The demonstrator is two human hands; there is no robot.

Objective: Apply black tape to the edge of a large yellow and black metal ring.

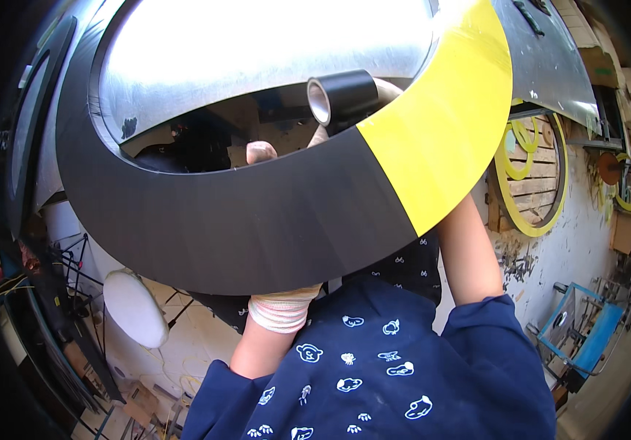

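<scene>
A large flat ring [257,220], black over most of what shows and yellow [447,125] on the right, spans in front of me. My left hand [261,152] reaches under it from the near side. Its fingertips curl up at the ring's inner edge, and the rest is hidden beneath; a pale striped cuff covers the wrist. Through the opening, my right hand [389,90] grips a roll of black tape [356,95] with a pale core, close to the black-yellow border. The ring hides most of that hand. Whether the tape joins the black part cannot be made out.
A shiny metal surface [257,51] lies beyond and under the ring. A round white stool seat [136,308] is at lower left. To the right are a yellow-edged ring [561,176] on wooden slats and a blue metal frame [598,337].
</scene>
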